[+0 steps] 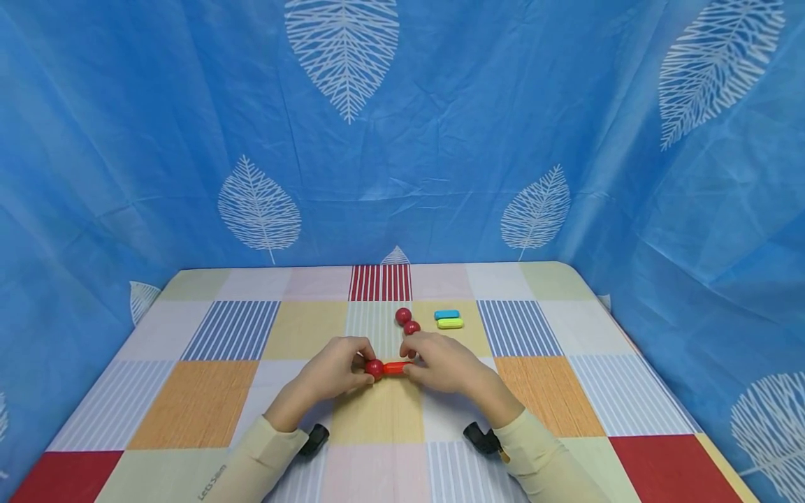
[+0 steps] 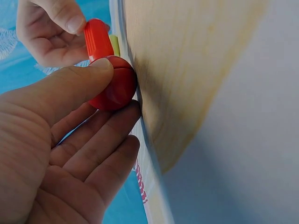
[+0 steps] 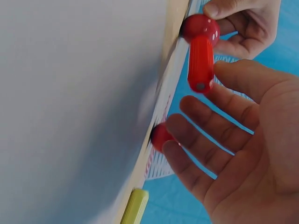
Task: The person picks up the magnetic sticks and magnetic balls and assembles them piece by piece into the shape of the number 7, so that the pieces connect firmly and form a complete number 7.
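Here, one red ball (image 1: 374,369) is pinched by the left hand (image 1: 336,365); against it, at three o'clock, one red rod (image 1: 395,367) is pinched by the right hand (image 1: 443,362); on the surface (image 1: 377,419), from that ball, two other red balls (image 1: 403,316) are seen toward one o'clock, one blue rod (image 1: 447,315) and one yellow rod (image 1: 449,323) toward two

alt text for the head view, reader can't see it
Left hand grips a red ball touching a red rod the right hand pinches. Beyond, on patchwork cloth, lie two red balls, a blue rod and yellow rod.
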A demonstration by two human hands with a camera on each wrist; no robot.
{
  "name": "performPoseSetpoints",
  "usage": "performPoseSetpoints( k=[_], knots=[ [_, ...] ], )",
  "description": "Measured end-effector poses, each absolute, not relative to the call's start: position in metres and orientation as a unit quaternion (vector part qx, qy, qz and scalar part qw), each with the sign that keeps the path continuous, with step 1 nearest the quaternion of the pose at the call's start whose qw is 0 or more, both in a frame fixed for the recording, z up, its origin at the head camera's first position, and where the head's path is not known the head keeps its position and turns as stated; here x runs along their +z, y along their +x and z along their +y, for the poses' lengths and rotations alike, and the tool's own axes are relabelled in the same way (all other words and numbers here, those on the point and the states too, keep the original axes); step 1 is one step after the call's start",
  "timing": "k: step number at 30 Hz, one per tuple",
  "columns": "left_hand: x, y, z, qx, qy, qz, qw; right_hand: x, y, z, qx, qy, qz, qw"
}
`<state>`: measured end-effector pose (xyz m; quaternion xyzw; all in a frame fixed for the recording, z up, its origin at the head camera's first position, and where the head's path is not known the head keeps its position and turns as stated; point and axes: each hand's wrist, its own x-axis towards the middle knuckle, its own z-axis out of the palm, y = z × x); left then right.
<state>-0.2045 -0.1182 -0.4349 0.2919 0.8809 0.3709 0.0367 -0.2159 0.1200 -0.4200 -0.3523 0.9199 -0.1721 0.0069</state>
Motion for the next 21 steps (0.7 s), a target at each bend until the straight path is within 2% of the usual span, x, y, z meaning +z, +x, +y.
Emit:
performPoseSetpoints(
  k=[6, 21],
  knots=[
    [-0.434, -0.205, -0.118, 0.367, 0.288, 0.884, 0.039, -0.416, -0.221, 0.127, -0.193, -0.33, 0.924, 0.004],
    [-0.437, -0.208, -0.122, 0.37, 0.3, 0.879, 0.033, -0.417, -0.241, 0.125, -0.192, -0.285, 0.938, -0.053]
  ],
)
